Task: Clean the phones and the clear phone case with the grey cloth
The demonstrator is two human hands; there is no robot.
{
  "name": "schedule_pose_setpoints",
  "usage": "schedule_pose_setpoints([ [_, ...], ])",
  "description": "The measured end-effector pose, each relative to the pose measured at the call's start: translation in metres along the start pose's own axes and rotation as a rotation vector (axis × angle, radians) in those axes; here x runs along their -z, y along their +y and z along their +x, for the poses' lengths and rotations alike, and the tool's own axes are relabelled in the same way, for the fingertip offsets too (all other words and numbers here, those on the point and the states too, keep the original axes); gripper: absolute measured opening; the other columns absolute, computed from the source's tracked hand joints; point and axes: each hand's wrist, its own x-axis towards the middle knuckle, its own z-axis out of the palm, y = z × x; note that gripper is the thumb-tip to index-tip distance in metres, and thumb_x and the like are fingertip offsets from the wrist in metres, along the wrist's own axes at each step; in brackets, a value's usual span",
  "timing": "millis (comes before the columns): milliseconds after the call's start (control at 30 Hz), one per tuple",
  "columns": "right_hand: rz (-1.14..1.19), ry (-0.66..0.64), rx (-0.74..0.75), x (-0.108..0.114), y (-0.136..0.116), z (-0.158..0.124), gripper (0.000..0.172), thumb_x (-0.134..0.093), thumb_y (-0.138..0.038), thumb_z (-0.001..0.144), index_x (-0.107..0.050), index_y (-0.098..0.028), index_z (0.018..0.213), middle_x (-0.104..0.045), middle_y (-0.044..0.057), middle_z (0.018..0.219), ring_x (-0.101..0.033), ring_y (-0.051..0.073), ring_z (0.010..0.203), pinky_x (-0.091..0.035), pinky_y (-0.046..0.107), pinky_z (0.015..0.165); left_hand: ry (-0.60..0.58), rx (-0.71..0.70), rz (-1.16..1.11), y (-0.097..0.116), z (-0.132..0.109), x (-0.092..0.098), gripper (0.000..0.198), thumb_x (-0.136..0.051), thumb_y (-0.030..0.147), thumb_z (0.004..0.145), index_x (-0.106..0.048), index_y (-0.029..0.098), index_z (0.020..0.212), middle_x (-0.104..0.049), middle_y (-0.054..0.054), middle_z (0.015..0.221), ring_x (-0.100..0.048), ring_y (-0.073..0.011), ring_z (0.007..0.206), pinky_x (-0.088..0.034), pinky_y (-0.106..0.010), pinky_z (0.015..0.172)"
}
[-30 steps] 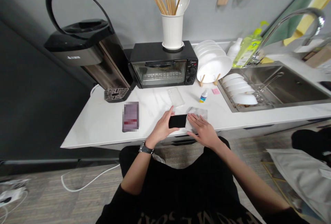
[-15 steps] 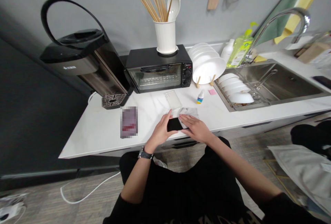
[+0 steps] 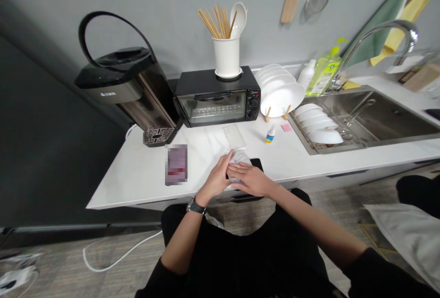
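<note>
A black phone (image 3: 257,164) lies flat near the counter's front edge, its right end showing and most of it covered. My left hand (image 3: 217,178) grips its left end between thumb and fingers. My right hand (image 3: 250,179) presses a grey-white cloth (image 3: 241,157) down onto the phone with its fingers laid over it. Just beyond the hands is a clear phone case (image 3: 235,137). To its right stand a small white bottle with a blue and yellow label (image 3: 270,135) and a pink sticky note (image 3: 286,127).
A purple blurred item (image 3: 177,165) lies on the counter (image 3: 130,188) at the left, before a water dispenser (image 3: 137,87). Behind are a toaster oven (image 3: 216,101) with a chopstick holder (image 3: 227,57) on top, and racked plates (image 3: 283,98). Right is a sink (image 3: 388,114) holding bowls.
My right hand has slid left along the phone with the cloth, uncovering the phone's right end. The left hand stays at the left end. The view has shifted slightly.
</note>
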Motion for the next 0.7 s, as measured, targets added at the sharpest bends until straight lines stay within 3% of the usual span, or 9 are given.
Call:
schedule_pose_setpoints([
  [133, -0.018, 0.011, -0.109, 0.020, 0.017, -0.043, 0.066, -0.049, -0.047, 0.107, -0.031, -0.020, 0.164, -0.041, 0.012, 0.164, -0.036, 0.026, 0.154, -0.033, 0.051, 0.127, 0.012, 0.027, -0.007, 0.003, 0.001, -0.001, 0.108, -0.078, 0.022, 0.085, -0.008, 0.035, 0.166, -0.046, -0.011, 0.147, -0.052, -0.0287, 0.136, -0.043, -0.048, 0.117],
  [267, -0.008, -0.009, -0.121, 0.024, 0.010, -0.071, 0.072, -0.054, -0.048, 0.104, -0.026, -0.022, 0.165, -0.038, 0.011, 0.166, -0.033, 0.028, 0.155, -0.031, 0.054, 0.127, 0.018, 0.030, -0.023, 0.003, 0.003, -0.002, 0.110, -0.082, 0.030, 0.084, -0.009, 0.037, 0.166, -0.045, -0.010, 0.147, -0.054, -0.0284, 0.134, -0.044, -0.047, 0.116],
  [333, 0.016, -0.017, -0.085, 0.016, 0.001, -0.062, 0.073, -0.055, -0.051, 0.103, -0.029, -0.021, 0.164, -0.041, 0.012, 0.164, -0.035, 0.028, 0.155, -0.029, 0.054, 0.128, 0.019, 0.020, -0.028, 0.002, 0.003, -0.002, 0.110, -0.081, 0.029, 0.085, -0.008, 0.038, 0.166, -0.044, -0.010, 0.149, -0.054, -0.0282, 0.134, -0.044, -0.046, 0.116],
  [533, 0.055, -0.005, 0.032, -0.006, -0.011, 0.005, 0.059, -0.054, -0.052, 0.103, -0.055, -0.015, 0.148, -0.057, 0.017, 0.152, -0.049, 0.028, 0.146, -0.034, 0.051, 0.126, 0.003, -0.030, -0.028, -0.001, 0.000, -0.002, 0.102, -0.066, 0.010, 0.086, -0.008, 0.036, 0.167, -0.039, -0.012, 0.155, -0.044, -0.0298, 0.143, -0.041, -0.048, 0.119],
  [600, 0.048, -0.025, 0.056, -0.003, -0.003, 0.009, 0.056, -0.054, -0.051, 0.104, -0.056, -0.016, 0.148, -0.058, 0.016, 0.151, -0.048, 0.028, 0.147, -0.034, 0.051, 0.126, 0.000, -0.029, -0.022, 0.000, 0.000, -0.001, 0.104, -0.067, 0.009, 0.085, -0.009, 0.036, 0.167, -0.038, -0.012, 0.156, -0.043, -0.0303, 0.145, -0.040, -0.049, 0.120],
  [700, 0.028, -0.023, 0.002, 0.010, 0.016, -0.012, 0.064, -0.052, -0.050, 0.105, -0.040, -0.020, 0.160, -0.048, 0.014, 0.159, -0.042, 0.026, 0.151, -0.032, 0.051, 0.127, 0.010, -0.023, -0.004, 0.003, -0.001, -0.001, 0.106, -0.075, 0.018, 0.084, -0.010, 0.035, 0.167, -0.040, -0.012, 0.154, -0.046, -0.0304, 0.142, -0.040, -0.049, 0.121],
])
